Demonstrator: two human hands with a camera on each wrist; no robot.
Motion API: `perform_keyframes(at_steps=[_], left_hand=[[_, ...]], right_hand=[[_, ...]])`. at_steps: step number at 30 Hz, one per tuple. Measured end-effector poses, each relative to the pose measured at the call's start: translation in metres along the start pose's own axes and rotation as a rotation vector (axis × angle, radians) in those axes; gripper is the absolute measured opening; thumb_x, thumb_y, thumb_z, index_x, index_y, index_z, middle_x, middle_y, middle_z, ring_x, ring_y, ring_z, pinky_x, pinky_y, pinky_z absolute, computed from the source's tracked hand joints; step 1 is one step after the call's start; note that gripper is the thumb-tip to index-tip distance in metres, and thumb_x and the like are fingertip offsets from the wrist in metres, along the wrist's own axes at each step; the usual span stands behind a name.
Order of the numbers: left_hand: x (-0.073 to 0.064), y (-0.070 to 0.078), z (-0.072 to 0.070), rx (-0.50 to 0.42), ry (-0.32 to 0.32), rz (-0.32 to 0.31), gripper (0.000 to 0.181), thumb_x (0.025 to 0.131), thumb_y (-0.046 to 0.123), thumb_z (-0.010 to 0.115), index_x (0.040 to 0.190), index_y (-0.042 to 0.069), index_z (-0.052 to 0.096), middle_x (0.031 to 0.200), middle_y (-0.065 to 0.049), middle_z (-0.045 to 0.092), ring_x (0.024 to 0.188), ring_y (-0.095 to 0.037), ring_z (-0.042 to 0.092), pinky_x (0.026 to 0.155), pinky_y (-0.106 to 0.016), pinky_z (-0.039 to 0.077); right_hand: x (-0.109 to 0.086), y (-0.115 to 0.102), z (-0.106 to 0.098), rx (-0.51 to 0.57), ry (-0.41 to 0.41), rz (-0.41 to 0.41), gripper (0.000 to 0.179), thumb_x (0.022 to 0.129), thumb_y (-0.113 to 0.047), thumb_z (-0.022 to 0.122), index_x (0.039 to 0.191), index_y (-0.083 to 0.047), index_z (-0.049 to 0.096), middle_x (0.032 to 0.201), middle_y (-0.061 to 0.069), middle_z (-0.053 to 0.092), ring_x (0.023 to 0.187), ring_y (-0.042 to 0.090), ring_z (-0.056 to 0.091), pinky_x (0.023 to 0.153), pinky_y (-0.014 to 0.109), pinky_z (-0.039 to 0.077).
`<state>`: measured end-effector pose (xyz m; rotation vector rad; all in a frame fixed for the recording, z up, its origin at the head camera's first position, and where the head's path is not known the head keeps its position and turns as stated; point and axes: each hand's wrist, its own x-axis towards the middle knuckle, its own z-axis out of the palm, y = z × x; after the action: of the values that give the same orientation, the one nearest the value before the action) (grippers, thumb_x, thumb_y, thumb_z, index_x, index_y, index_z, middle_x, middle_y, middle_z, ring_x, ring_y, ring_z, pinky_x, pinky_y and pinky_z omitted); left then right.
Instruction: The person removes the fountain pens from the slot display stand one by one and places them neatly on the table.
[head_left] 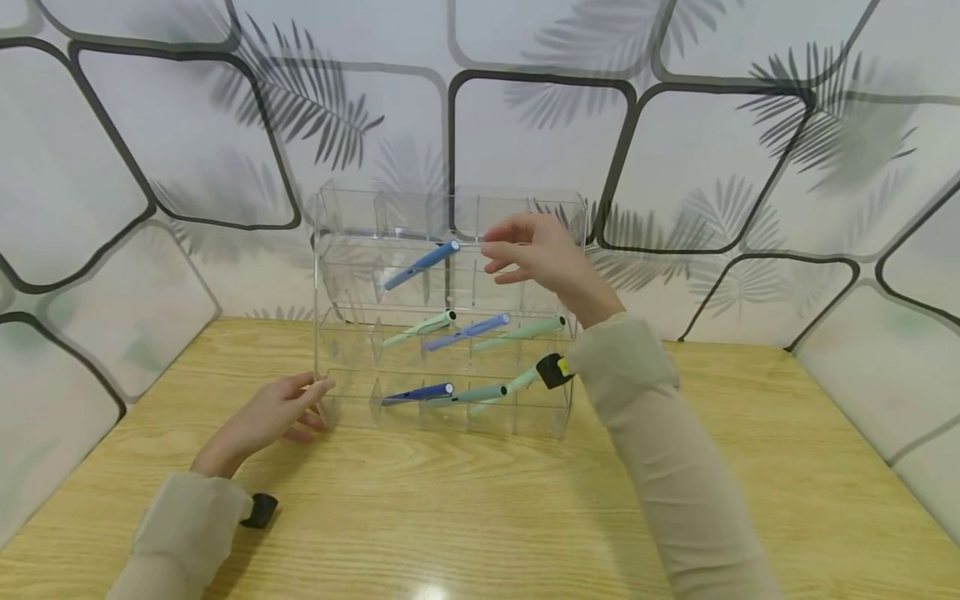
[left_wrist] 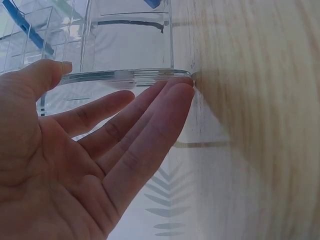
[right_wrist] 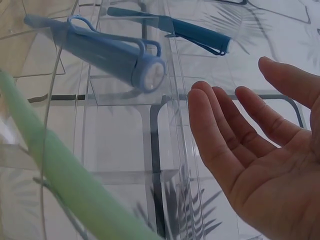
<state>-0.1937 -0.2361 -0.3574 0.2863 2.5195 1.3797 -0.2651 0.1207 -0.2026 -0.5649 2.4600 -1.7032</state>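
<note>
A clear acrylic display stand point(head_left: 444, 423) stands on the wooden table with pens slanting in its tiers. My left hand point(head_left: 281, 410) is at the stand's lower left edge; in the left wrist view its nearly straight fingers touch the side panel point(left_wrist: 125, 76), the thumb by the panel's edge. My right hand point(head_left: 536, 258) hovers by the upper tiers, fingers apart and holding nothing. Just left of it lies a blue pen point(head_left: 422, 267). Below are a pale green pen point(head_left: 420, 328), a periwinkle pen point(head_left: 467, 332) and a green pen point(head_left: 525, 332).
On the lowest tier lie a dark blue pen point(head_left: 417, 394), a grey-green pen point(head_left: 468, 395) and a light green pen point(head_left: 522, 381), partly hidden by the right wrist's black camera point(head_left: 553, 371). Behind the stand rises a patterned wall point(head_left: 540, 150). The wooden table point(head_left: 420, 517) extends in front.
</note>
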Motion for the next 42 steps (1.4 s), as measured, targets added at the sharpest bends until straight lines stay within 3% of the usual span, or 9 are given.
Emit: perform_keyframes(at_steps=[11, 22, 38, 42], left_hand=[[0.001, 0.001, -0.001, -0.010, 0.002, 0.008, 0.051, 0.111, 0.034, 0.044, 0.130, -0.013, 0.050, 0.094, -0.016, 0.064, 0.091, -0.031, 0.069, 0.073, -0.041, 0.063], [0.001, 0.000, 0.000, -0.003, 0.007, 0.006, 0.050, 0.111, 0.034, 0.044, 0.128, -0.013, 0.051, 0.092, -0.014, 0.064, 0.090, -0.030, 0.069, 0.072, -0.040, 0.063], [-0.001, -0.001, 0.000, -0.003, -0.004, 0.002, 0.059, 0.111, 0.032, 0.042, 0.141, -0.019, 0.039, 0.096, -0.015, 0.064, 0.091, -0.031, 0.069, 0.072, -0.040, 0.063], [-0.001, -0.001, 0.000, -0.005, 0.001, 0.007, 0.054, 0.111, 0.032, 0.043, 0.136, -0.016, 0.046, 0.094, -0.015, 0.064, 0.090, -0.031, 0.069, 0.072, -0.040, 0.063]], right_hand=[[0.009, -0.007, 0.016, -0.007, -0.031, -0.001, 0.032, 0.103, -0.009, 0.061, 0.130, 0.006, 0.057, 0.124, 0.019, 0.060, 0.108, 0.038, 0.065, 0.092, 0.045, 0.057], [0.016, -0.011, 0.029, -0.069, -0.030, 0.019, 0.029, 0.101, -0.008, 0.063, 0.127, 0.004, 0.059, 0.118, 0.017, 0.061, 0.102, 0.034, 0.067, 0.086, 0.038, 0.060], [0.021, -0.013, 0.042, -0.028, -0.037, 0.036, 0.032, 0.101, -0.003, 0.061, 0.131, 0.008, 0.057, 0.112, 0.018, 0.061, 0.108, 0.038, 0.066, 0.084, 0.030, 0.060], [0.024, -0.014, 0.045, -0.019, -0.024, 0.048, 0.029, 0.101, 0.000, 0.060, 0.129, 0.009, 0.059, 0.107, 0.018, 0.062, 0.107, 0.036, 0.067, 0.084, 0.028, 0.059]])
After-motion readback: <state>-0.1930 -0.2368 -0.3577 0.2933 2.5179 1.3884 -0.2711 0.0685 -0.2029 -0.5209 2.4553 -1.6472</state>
